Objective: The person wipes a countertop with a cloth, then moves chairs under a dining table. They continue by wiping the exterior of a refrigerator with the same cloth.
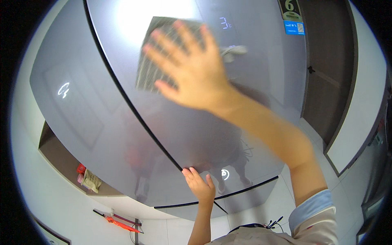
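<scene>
The glossy grey door of a refrigerator [183,131] fills most of the view, split by a dark curved gap. My right hand [190,64] lies with spread fingers on a grey striped cloth [148,70], flat against the upper part of the door. The hand is slightly blurred. Lower down, my left hand [199,185] rests against the door near the lower end of the dark gap, with nothing held in it. A lit display [225,23] shows on the door to the right of the cloth.
Stickers [294,27] are on the door's upper right edge. Beyond stands a dark brown door [327,67]. At the lower left, a recessed shelf [58,156] holds a small bag [92,181] and other items. A folded orange umbrella [122,224] hangs below it by the wall.
</scene>
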`<state>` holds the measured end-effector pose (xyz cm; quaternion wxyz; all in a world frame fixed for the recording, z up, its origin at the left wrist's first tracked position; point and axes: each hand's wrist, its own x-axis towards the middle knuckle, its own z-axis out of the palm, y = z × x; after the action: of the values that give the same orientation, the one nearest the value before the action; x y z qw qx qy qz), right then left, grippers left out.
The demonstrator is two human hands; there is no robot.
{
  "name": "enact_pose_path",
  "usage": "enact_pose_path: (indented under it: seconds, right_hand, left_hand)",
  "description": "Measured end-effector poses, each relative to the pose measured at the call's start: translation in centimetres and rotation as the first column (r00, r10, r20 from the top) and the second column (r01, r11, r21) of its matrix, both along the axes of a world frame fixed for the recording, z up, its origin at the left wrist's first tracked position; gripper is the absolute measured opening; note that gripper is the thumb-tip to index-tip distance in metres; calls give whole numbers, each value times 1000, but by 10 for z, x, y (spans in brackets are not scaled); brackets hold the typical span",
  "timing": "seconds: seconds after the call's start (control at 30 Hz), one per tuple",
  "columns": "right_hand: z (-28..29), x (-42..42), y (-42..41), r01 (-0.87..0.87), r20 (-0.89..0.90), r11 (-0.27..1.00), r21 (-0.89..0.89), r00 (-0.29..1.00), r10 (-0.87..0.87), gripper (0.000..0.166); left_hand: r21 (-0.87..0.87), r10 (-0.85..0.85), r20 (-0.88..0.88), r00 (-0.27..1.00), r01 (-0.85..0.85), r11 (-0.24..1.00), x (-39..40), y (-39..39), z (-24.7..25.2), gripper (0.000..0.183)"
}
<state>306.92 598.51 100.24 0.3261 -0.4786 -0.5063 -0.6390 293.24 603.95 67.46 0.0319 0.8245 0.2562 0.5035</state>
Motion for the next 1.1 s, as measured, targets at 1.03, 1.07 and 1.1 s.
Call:
enact_pose_path:
  seconds: [1.03, 1.07, 1.1]
  right_hand:
    - [-67, -67, 61, 41, -172, 993, 107, 985, -22, 64]
    - [-70, -69, 62, 30, -167, 996, 82, 986, -16, 64]
    - [-76, -70, 61, 32, -171, 998, 56, 985, -21, 64]
  left_hand:
    - [-49, -58, 94, 994, 63, 997, 8, -8, 5, 60]
    - [-59, -65, 92, 994, 70, 996, 8, -9, 5, 60]
    - [-69, -66, 94, 993, 73, 995, 7, -8, 5, 60]
